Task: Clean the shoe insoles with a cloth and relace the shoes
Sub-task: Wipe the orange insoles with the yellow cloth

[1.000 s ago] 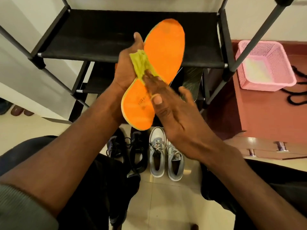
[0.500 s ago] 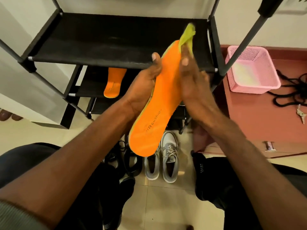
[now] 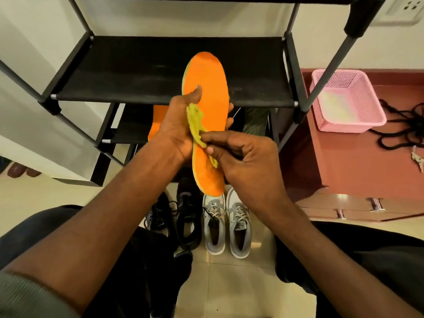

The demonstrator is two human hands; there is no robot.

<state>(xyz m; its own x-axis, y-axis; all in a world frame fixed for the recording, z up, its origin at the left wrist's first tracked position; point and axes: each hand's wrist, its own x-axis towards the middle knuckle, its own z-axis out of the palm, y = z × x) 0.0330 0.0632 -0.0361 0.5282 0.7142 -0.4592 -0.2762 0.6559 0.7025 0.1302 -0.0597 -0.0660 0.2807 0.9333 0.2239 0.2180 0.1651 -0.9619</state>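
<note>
The left hand (image 3: 176,125) holds the insole (image 3: 207,106) up in front of the rack (image 3: 160,72), thumb laid on its orange face and fingertips showing past its right edge. The right hand (image 3: 243,154) pinches the cloth (image 3: 196,125), a crumpled yellow-green strip lying across the insole's middle, so both grips are closed on something. No print can be read on the insole. A second insole (image 3: 156,120) lies on the rack's lower shelf, mostly hidden behind the left wrist. On the floor below stand black shoes (image 3: 183,216) and, just to their right, grey shoes (image 3: 227,223); a tongue label shows on the right grey shoe but is too small to read. On the bench (image 3: 344,166) sit a pink basket (image 3: 346,99), black laces (image 3: 403,125) and keys (image 3: 416,157).
</note>
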